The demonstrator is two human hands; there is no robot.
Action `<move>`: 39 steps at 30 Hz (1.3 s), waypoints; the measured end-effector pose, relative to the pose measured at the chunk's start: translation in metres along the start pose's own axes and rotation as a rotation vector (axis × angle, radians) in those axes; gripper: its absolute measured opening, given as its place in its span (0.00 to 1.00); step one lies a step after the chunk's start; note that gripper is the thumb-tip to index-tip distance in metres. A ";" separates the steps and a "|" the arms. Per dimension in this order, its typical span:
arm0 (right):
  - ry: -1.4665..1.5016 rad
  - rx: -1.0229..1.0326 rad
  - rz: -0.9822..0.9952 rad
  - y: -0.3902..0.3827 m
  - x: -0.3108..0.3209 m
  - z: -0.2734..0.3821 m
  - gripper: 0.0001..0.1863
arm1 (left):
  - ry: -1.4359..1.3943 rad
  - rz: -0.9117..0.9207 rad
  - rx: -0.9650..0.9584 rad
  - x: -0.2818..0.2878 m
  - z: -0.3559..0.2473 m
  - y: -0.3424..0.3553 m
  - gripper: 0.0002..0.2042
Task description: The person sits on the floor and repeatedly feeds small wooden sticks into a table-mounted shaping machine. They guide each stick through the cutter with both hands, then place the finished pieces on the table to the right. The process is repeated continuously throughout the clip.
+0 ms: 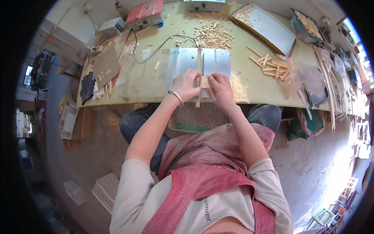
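Note:
A flat metal plate with a narrow slot sits at the bench's near edge, crossed front to back by a wooden strip. My left hand, with a bracelet on the wrist, is on the plate left of the strip, its fingers curled against the left end of a small pale wood piece. My right hand grips that piece from the right, thumb and fingers closed on it.
Wood offcuts lie behind the plate, sticks and plastic bags to the right. A board and bin stand back right, metal boxes back left. Dark gloves lie left.

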State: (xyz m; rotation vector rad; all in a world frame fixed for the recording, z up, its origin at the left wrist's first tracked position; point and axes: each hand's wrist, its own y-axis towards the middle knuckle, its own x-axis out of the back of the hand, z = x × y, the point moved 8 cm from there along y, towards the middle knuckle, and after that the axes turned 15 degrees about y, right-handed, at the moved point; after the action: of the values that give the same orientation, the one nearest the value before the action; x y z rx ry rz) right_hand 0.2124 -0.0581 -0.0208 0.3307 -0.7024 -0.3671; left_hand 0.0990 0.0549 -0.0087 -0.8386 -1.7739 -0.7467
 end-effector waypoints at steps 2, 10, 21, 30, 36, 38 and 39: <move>-0.004 0.004 0.001 0.001 -0.001 -0.002 0.27 | -0.021 -0.007 0.019 -0.003 0.002 0.002 0.20; -0.020 0.021 -0.020 0.010 -0.001 -0.007 0.26 | -0.155 0.007 0.089 -0.006 0.010 0.012 0.22; -0.059 0.001 -0.014 0.020 -0.002 -0.014 0.25 | -0.261 -0.028 0.119 -0.017 0.023 0.021 0.22; -0.082 -0.004 -0.007 0.033 -0.005 -0.024 0.25 | -0.264 -0.009 0.144 -0.019 0.032 0.033 0.23; -0.096 -0.015 -0.006 0.041 -0.004 -0.029 0.26 | -0.245 0.004 0.148 -0.022 0.038 0.045 0.23; -0.094 -0.014 -0.007 0.044 -0.003 -0.029 0.26 | -0.251 -0.019 0.143 -0.021 0.040 0.047 0.23; -0.093 -0.013 -0.009 0.046 -0.002 -0.028 0.25 | -0.255 -0.030 0.140 -0.021 0.041 0.049 0.23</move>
State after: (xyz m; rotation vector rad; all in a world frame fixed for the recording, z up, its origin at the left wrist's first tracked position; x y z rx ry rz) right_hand 0.2396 -0.0120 -0.0235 0.3064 -0.7891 -0.3975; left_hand 0.1233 0.1113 -0.0361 -0.8431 -2.0433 -0.5453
